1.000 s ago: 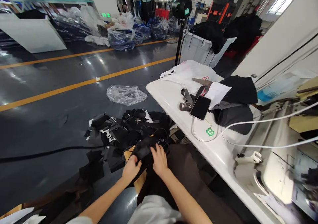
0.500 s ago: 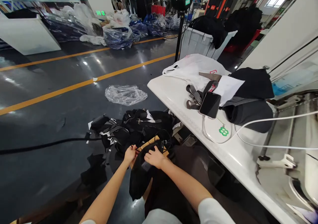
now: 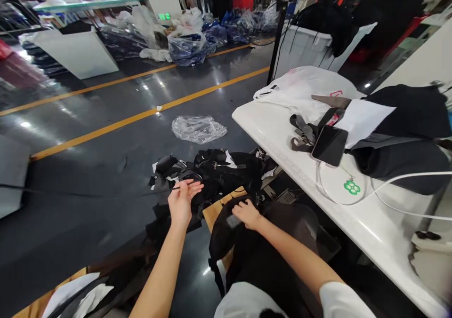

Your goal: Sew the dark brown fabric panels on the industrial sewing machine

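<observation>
Black fabric point(image 3: 222, 231) lies over a wooden board point(image 3: 212, 213) near my lap. My right hand point(image 3: 247, 213) rests on its upper part with fingers bent, pressing or gripping the cloth. To the left, my left hand point(image 3: 183, 198) is raised above the dark scraps, palm turned up and fingers spread. A thin dark strand crosses the fingers of that hand; whether it is held cannot be made out. Black scraps with white pieces point(image 3: 226, 167) lie in a heap on the floor just beyond both hands.
A white table point(image 3: 275, 134) at the right bears a phone point(image 3: 330, 145), grey straps point(image 3: 303, 132), a white plastic bag point(image 3: 303, 90) and folded dark cloth point(image 3: 399, 162). Clear plastic point(image 3: 198, 129) lies on the floor. A fan pole point(image 3: 277, 45) stands behind the table.
My left hand has come off the black fabric, moved left and up, and its fingers have opened. My right hand stays on the fabric. The view has turned left.
</observation>
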Tool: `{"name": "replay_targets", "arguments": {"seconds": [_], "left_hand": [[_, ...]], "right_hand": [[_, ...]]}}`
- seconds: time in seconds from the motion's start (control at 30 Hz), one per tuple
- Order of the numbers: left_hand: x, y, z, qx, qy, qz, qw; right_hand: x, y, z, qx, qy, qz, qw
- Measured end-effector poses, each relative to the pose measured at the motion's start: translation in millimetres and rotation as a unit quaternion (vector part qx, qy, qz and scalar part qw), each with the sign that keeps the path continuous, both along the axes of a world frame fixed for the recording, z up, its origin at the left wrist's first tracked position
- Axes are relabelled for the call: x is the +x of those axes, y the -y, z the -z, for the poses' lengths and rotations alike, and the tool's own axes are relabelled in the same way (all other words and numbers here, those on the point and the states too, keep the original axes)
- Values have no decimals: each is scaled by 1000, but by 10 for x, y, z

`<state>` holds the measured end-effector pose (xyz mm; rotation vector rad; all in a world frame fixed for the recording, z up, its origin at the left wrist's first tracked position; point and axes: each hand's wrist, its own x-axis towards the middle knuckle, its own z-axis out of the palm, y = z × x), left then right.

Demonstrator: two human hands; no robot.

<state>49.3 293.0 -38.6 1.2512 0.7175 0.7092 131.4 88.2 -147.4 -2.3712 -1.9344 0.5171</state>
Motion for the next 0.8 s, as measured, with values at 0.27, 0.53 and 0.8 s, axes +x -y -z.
{"name": "replay_targets", "arguments": {"seconds": [0.27,0.53,0.8], "left_hand": [[-76,42,-9,8,-9,25,1000],[54,475,870,72,-118,69,988],[-367,825,1851,123,-219,232,940]], "right_hand": [[130,41,226,-16,-22,68,997],[-118,266,260,16,-35,163,986],[-229,245,373,4,-33,176,984]]}}
